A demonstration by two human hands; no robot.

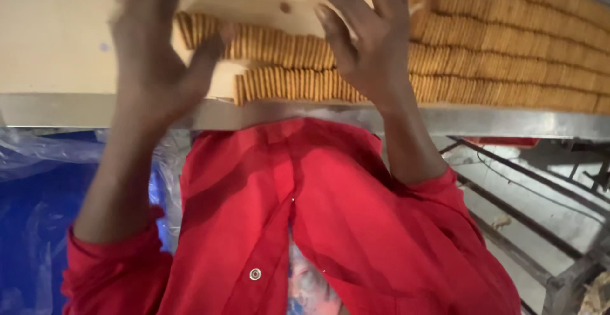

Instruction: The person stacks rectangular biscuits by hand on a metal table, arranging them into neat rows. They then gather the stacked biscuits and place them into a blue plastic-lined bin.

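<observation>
Your left hand (pixel 152 54) and right hand (pixel 368 42) are both spread open, palms facing each other, bracketing a short stack of biscuits (pixel 286 67) standing on edge in two rows on the pale table (pixel 51 35). The left thumb touches the upper row's end. More biscuit rows (pixel 508 54) run on past your right hand.

Both bare arms reach forward and up, out of rolled-up red sleeves. The left hand (pixel 152 48) is blurry, with its fingers pointing up and its thumb sticking out toward the other hand. The right hand (pixel 368 35) has its fingers spread wide and its thumb pointing inward. The palms face each other with a gap between them. Neither hand is closed.
</observation>
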